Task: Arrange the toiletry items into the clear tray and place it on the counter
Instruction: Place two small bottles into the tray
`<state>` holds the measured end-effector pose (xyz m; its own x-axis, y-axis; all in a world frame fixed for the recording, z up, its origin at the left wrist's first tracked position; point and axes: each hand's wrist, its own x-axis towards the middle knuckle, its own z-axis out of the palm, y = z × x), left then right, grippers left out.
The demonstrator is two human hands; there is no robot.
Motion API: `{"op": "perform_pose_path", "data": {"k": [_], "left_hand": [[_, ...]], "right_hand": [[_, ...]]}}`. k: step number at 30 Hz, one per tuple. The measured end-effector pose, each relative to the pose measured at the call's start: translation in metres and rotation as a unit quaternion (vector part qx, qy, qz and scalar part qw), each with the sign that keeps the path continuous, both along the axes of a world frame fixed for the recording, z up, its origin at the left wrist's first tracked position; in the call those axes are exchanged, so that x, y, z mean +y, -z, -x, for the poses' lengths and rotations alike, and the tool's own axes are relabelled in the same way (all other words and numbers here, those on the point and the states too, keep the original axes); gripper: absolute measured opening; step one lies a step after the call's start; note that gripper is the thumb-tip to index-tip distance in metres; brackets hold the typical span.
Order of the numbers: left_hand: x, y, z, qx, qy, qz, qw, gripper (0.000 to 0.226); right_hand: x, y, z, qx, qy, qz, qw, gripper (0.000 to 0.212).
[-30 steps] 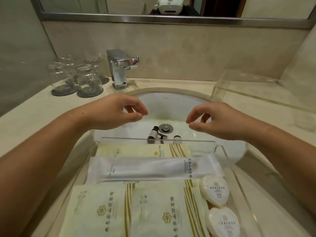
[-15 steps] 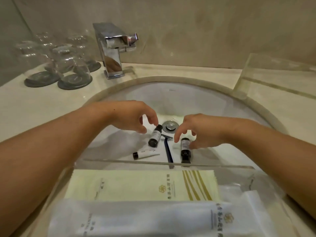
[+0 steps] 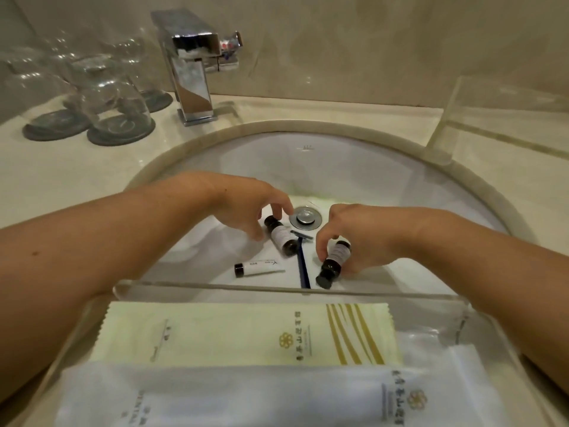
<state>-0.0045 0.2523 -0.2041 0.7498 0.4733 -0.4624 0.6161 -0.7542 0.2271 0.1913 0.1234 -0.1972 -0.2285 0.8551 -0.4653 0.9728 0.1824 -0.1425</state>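
Observation:
Both hands reach into the white sink basin. My left hand has its fingers around the cap end of a dark small bottle lying near the drain. My right hand pinches a second dark bottle between thumb and fingers. A blue razor and a small white tube lie between them on the basin floor. The clear tray sits at the near edge, holding a cream packet and a white wrapped packet.
A chrome faucet stands behind the basin. Upturned glasses on dark coasters stand at the back left of the counter. A second clear acrylic box stands on the counter at the right.
Both hands went down from above the tray into the basin; the left closed on one bottle and the right on the other. The view tilted down and closer.

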Motion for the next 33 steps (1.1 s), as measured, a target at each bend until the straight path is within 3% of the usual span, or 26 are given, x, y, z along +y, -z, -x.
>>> {"op": "perform_pose_path", "data": {"k": [7, 20, 25, 33], "left_hand": [[0.000, 0.006, 0.000, -0.001, -0.015, -0.005, 1.000, 0.035], [-0.008, 0.004, -0.003, 0.016, -0.027, -0.021, 0.999, 0.026], [-0.014, -0.024, 0.014, -0.076, -0.071, -0.029, 0.994, 0.016], [-0.056, -0.073, 0.069, -0.232, -0.118, -0.099, 0.960, 0.022]], "right_hand": [[0.001, 0.001, 0.001, -0.024, -0.012, -0.001, 1.000, 0.039], [0.005, 0.005, -0.011, -0.018, 0.016, 0.005, 1.000, 0.036], [0.001, -0.007, -0.015, 0.035, 0.042, -0.068, 0.996, 0.027], [-0.035, -0.045, -0.007, 0.105, 0.074, -0.250, 0.960, 0.038]]}}
